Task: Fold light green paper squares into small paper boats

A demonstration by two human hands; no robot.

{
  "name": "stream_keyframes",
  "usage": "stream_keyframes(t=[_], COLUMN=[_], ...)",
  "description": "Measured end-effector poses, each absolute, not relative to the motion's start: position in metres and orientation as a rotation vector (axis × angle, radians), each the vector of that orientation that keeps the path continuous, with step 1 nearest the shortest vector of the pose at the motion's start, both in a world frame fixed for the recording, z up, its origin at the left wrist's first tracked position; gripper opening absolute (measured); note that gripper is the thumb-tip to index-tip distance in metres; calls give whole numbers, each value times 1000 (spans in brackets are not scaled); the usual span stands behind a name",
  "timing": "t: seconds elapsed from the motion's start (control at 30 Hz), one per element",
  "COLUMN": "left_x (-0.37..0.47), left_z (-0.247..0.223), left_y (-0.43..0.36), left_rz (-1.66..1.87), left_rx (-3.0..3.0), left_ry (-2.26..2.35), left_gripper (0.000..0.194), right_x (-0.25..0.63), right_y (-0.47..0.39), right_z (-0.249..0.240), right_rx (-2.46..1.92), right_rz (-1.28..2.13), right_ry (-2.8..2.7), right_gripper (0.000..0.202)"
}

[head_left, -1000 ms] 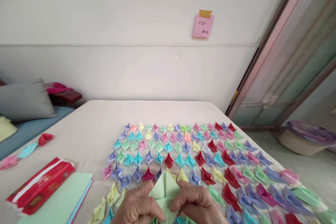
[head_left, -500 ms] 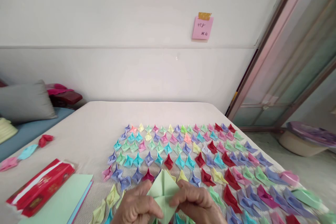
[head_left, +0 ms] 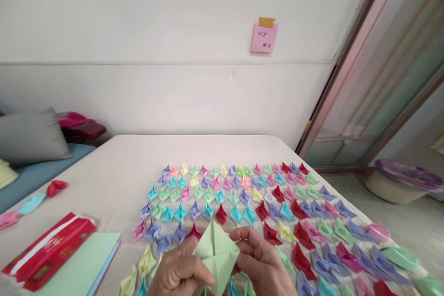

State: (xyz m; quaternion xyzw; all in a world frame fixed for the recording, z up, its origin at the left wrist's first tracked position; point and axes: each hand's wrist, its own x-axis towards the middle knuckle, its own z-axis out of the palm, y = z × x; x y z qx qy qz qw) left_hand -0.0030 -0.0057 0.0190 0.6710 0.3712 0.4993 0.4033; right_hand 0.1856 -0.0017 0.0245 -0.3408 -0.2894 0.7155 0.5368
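Observation:
A pale green square of folded paper [head_left: 218,256], creased in a cross and turned with a corner up, is between my hands at the bottom middle. My left hand [head_left: 183,268] grips its left side, the thumb lying across the lower front. At the right edge, my right hand [head_left: 260,256] has its fingers bent behind the paper and its thumb close to the side. Just beyond my hands stand rows of small folded paper boats, such as a red one [head_left: 221,213] and a turquoise one [head_left: 249,213]. Their lower rows are partly hidden by my hands.
On the table's left lie a red and white packet [head_left: 48,249] and a stack of coloured paper [head_left: 86,259]. More folded pieces, one red [head_left: 56,188], lie farther left. A pink note [head_left: 264,37] is taped to the wall. A tub [head_left: 391,186] stands on the floor, right.
My right hand's fingers have lifted off the front of the green paper and moved to its right edge and behind. The left hand keeps its hold. The view has shifted slightly.

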Motion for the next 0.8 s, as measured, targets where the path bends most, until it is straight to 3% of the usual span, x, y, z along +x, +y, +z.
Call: stream_keyframes(t=[0.53,0.8], left_x=[-17,-18], left_z=[23,22], left_y=[-5,-4], left_rz=[1108,1034], left_rx=[1915,2013], left_ry=[966,1045], left_gripper=[27,30], right_x=[188,193], right_y=[-3,-4], right_z=[20,16], right_rx=[-786,-918], right_rz=[1639,1603], right_ry=[-762,-811], right_gripper=[18,4])
